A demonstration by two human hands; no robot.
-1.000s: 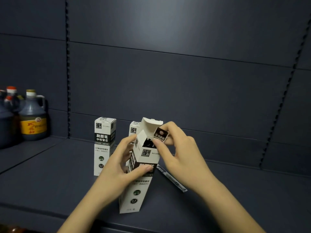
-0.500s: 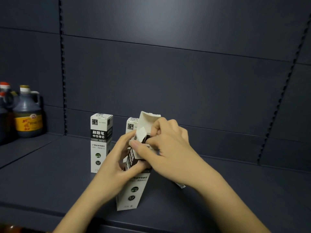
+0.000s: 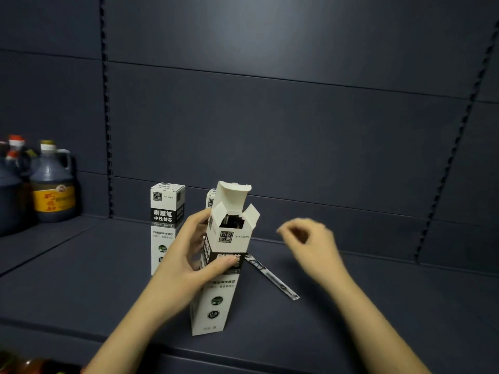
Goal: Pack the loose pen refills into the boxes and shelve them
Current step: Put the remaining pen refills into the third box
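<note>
A dark shelf (image 3: 81,279) with a dark back panel carries everything. At its far left stand jugs (image 3: 52,184) of dark liquid; at least three show, one with a yellow label, the rest cut off by the edge.

Three tall white-and-black boxes stand upright on the shelf. One closed box (image 3: 166,225) stands left of centre. A second (image 3: 211,201) is mostly hidden behind the third. The third, the open box (image 3: 216,298), stands nearest, its top flaps raised, with dark refill ends showing inside the mouth.

Two hands are in view. The left hand (image 3: 189,255) grips the open box around its middle, thumb across the front. The right hand (image 3: 310,244), blurred, hangs in the air right of the box with fingers loosely curled, holding nothing.

One loose refill (image 3: 272,278) lies flat on the shelf just right of the open box, slanting toward the front.
</note>
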